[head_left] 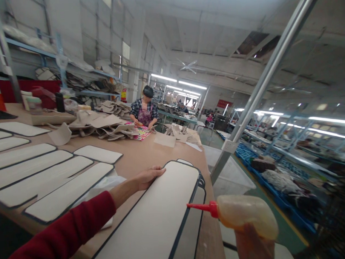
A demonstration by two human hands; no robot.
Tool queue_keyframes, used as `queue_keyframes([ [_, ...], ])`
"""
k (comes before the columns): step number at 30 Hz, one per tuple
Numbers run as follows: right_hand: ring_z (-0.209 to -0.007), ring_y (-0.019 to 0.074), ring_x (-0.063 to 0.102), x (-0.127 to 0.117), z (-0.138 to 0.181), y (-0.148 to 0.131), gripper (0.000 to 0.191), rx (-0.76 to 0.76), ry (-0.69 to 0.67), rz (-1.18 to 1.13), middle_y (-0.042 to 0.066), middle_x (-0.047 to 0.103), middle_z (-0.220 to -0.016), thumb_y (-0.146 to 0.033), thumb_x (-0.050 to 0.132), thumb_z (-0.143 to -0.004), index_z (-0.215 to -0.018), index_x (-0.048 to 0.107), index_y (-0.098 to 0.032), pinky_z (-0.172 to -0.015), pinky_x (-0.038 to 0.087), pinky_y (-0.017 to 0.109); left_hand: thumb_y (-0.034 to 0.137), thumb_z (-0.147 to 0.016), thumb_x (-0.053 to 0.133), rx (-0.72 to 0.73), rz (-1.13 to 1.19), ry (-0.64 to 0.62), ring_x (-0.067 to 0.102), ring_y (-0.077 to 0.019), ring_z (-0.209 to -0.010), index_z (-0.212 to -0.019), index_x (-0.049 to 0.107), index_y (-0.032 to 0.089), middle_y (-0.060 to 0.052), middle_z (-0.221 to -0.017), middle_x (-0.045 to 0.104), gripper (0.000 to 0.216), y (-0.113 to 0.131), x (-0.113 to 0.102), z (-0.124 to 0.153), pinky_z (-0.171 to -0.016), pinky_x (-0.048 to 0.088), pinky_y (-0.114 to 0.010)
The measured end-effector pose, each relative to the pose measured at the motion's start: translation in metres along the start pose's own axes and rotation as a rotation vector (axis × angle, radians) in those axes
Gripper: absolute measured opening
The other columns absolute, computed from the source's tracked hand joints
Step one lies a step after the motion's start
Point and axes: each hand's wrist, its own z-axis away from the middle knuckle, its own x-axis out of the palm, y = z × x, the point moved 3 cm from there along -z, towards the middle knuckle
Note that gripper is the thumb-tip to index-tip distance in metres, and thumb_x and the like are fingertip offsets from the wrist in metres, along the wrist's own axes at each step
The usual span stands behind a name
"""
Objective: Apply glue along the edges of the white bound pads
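My left hand (148, 176), in a red sleeve, rests on the far left edge of a long white panel with a dark border (158, 217), the top one of a small stack at the table's near right corner. My right hand (254, 243) grips a yellowish squeeze bottle with a red nozzle (243, 214). The nozzle tip points left and hovers just above the panel's right edge.
Several more white dark-edged panels (46, 175) lie in rows on the brown table (139, 153) to the left. A pile of beige cut pieces (104, 124) sits farther back, where another person (145, 109) works. A slanted metal post (261, 85) and blue racks (276, 178) stand to the right.
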Motion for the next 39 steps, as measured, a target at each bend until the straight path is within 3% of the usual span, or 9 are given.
queue_keyframes([
  [3, -0.062, 0.0145, 0.063, -0.003, 0.002, 0.001, 0.059, 0.004, 0.001, 0.032, 0.001, 0.068, -0.072, -0.03, 0.089, -0.045, -0.099, 0.066, -0.021, -0.062, 0.055, 0.021, 0.03, -0.069, 0.078, -0.004, 0.002, 0.026, 0.056, -0.0102, -0.051, -0.073, 0.05, 0.017, 0.003, -0.06, 0.061, 0.031, 0.0, -0.002, -0.003, -0.05, 0.046, -0.021],
  [13, -0.058, 0.0174, 0.062, -0.006, 0.003, 0.003, 0.065, 0.034, -0.094, 0.05, 0.001, 0.064, -0.062, -0.031, 0.086, -0.051, -0.111, 0.063, -0.022, -0.058, 0.055, 0.026, 0.025, -0.073, 0.075, -0.021, 0.048, 0.016, 0.061, -0.0127, -0.051, -0.075, 0.051, 0.017, 0.0, -0.062, 0.064, 0.026, 0.005, -0.005, -0.012, -0.052, 0.051, -0.024],
  [17, -0.059, 0.0201, 0.062, -0.005, 0.007, 0.002, 0.07, 0.001, -0.119, 0.064, 0.003, 0.065, -0.065, -0.03, 0.085, -0.052, -0.117, 0.06, -0.022, -0.055, 0.056, 0.03, 0.024, -0.074, 0.075, -0.014, 0.051, 0.02, 0.061, -0.0123, -0.051, -0.075, 0.051, 0.016, 0.0, -0.062, 0.064, 0.025, 0.008, -0.007, -0.016, -0.052, 0.052, -0.024],
  [23, -0.065, 0.0216, 0.064, -0.022, 0.003, 0.014, 0.073, 0.089, -0.15, 0.058, 0.004, 0.067, -0.073, -0.03, 0.085, -0.053, -0.12, 0.057, -0.023, -0.064, 0.057, 0.034, 0.024, -0.075, 0.074, -0.013, 0.043, 0.02, 0.059, -0.0116, -0.048, -0.071, 0.051, 0.015, 0.0, -0.057, 0.063, 0.025, 0.011, -0.008, -0.022, -0.049, 0.05, -0.022],
  [29, -0.064, 0.0214, 0.063, -0.018, 0.01, 0.011, 0.069, 0.097, -0.113, 0.087, 0.003, 0.067, -0.071, -0.033, 0.086, -0.051, -0.114, 0.06, -0.022, -0.064, 0.057, 0.034, 0.021, -0.074, 0.074, -0.018, 0.034, 0.009, 0.063, -0.0152, -0.055, -0.076, 0.057, 0.014, -0.003, -0.064, 0.067, 0.019, 0.015, -0.008, -0.023, -0.055, 0.053, -0.027],
  [34, -0.069, 0.0154, 0.062, -0.012, 0.025, 0.005, 0.05, 0.106, -0.024, 0.141, 0.0, 0.067, -0.074, -0.038, 0.086, -0.054, -0.098, 0.066, -0.024, -0.068, 0.053, 0.021, 0.02, -0.074, 0.074, -0.017, 0.036, 0.005, 0.064, -0.016, -0.056, -0.076, 0.06, 0.012, -0.004, -0.065, 0.068, 0.016, 0.019, -0.009, -0.026, -0.057, 0.054, -0.028],
  [36, -0.074, 0.0174, 0.063, -0.017, 0.023, 0.009, 0.046, 0.124, -0.045, 0.155, 0.002, 0.068, -0.078, -0.039, 0.084, -0.055, -0.095, 0.067, -0.023, -0.074, 0.054, 0.025, 0.019, -0.075, 0.073, -0.015, 0.033, 0.014, 0.063, -0.0157, -0.055, -0.076, 0.061, 0.012, -0.004, -0.064, 0.067, 0.014, 0.02, -0.009, -0.028, -0.057, 0.054, -0.027],
  [39, -0.071, 0.0219, 0.065, -0.03, 0.014, 0.016, 0.049, 0.137, -0.087, 0.154, 0.005, 0.068, -0.076, -0.037, 0.086, -0.051, -0.093, 0.067, -0.021, -0.069, 0.056, 0.032, 0.018, -0.078, 0.07, -0.015, 0.028, 0.03, 0.063, -0.0153, -0.054, -0.076, 0.061, 0.011, -0.004, -0.063, 0.067, 0.011, 0.021, -0.011, -0.029, -0.056, 0.053, -0.026],
])
